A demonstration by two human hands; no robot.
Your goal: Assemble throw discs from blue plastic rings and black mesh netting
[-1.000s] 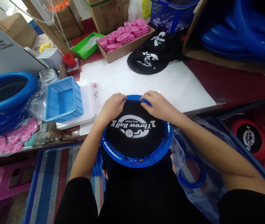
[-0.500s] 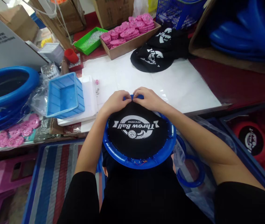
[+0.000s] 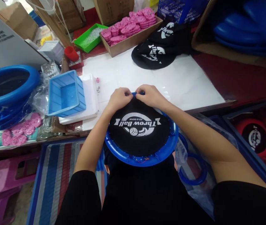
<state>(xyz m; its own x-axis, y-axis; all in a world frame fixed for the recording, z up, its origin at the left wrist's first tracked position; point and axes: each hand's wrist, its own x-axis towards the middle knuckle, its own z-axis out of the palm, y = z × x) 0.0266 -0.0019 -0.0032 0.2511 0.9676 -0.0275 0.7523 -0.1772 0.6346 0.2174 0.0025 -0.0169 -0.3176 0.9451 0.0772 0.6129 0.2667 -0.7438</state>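
Note:
A blue plastic ring (image 3: 123, 157) rests across my lap and against the table edge, with a black mesh fabric disc (image 3: 142, 147) printed "Throw Ball" stretched inside it. At the far rim, my left hand (image 3: 121, 99) pinches the fabric's edge against the ring, fingers closed. Close beside it, my right hand (image 3: 149, 96) pinches the same edge, fingertips pressed together. A small wire and electronic part (image 3: 143, 159) show in the ring's near side. Whatever lies under my fingertips is hidden.
Black printed discs (image 3: 156, 56) lie on the white board (image 3: 114, 75). A cardboard tray (image 3: 133, 38) holds pink parts. To the left stand a light-blue bin (image 3: 67, 93), a green tray (image 3: 88, 43) and stacked blue rings (image 3: 8, 100). Red discs (image 3: 257, 137) fill a crate at right.
Both hands have kept to the ring's far rim. My right hand has shifted slightly right, opening a small gap between the fingertips. The view has moved a little.

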